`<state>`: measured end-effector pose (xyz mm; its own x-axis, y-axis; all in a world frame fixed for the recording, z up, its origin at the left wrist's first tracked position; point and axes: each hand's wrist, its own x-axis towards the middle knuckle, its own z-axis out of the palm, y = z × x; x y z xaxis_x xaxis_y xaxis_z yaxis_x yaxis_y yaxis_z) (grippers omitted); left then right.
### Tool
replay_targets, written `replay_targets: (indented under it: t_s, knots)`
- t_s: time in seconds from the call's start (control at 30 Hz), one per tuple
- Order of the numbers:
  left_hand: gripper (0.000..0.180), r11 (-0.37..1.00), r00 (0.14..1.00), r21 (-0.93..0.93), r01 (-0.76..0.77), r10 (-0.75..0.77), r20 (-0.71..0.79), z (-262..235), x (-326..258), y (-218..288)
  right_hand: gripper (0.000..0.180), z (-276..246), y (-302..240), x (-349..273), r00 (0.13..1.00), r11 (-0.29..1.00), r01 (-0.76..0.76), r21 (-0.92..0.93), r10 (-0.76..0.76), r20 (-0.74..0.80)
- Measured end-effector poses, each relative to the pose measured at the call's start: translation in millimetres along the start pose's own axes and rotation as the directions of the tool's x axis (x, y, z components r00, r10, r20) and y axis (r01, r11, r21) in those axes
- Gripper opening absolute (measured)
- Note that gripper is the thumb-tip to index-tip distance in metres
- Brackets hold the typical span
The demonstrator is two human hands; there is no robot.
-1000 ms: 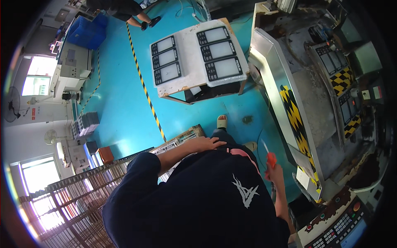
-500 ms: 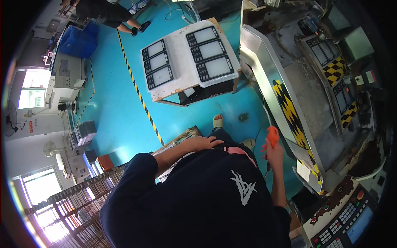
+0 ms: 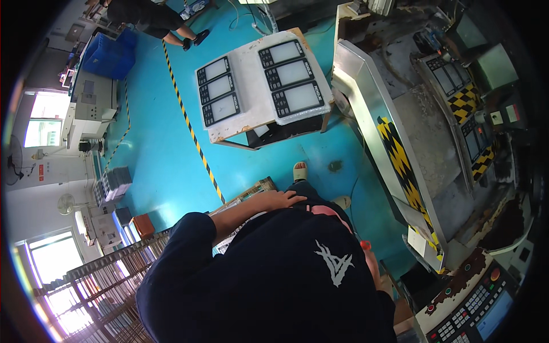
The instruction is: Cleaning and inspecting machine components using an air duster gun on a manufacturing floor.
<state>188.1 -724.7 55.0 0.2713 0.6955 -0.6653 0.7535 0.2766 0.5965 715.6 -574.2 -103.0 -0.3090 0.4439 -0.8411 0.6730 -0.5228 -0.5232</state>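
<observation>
Red object (image 3: 366, 244) at the right hand (image 3: 372, 263), grip hidden, can't tell; left hand (image 3: 279, 200) rests loosely open, empty. Looks like handling, next needing steady hold.

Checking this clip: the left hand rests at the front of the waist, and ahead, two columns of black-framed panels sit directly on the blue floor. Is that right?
Not quite: the black-framed panels sit on a pale table, not directly on the blue floor, as the head view shows. What you say of the left hand stands.
</observation>
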Motion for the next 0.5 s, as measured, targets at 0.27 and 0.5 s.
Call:
replay_targets:
  t_s: [0.27,0.5]
  knots:
    - [0.063,0.998,1.0,0.058,-0.023,0.022,0.013,-8.4,0.7,2.8,0.038,-1.1,-70.7,-42.1,0.975,0.971,-0.216,-0.107,0.221,0.039]
    - [0.062,0.999,0.999,0.016,0.034,-0.034,-0.009,-0.6,-7.8,-2.3,0.026,19.4,-171.1,-114.6,0.989,0.92,0.086,-0.383,-0.033,0.144]
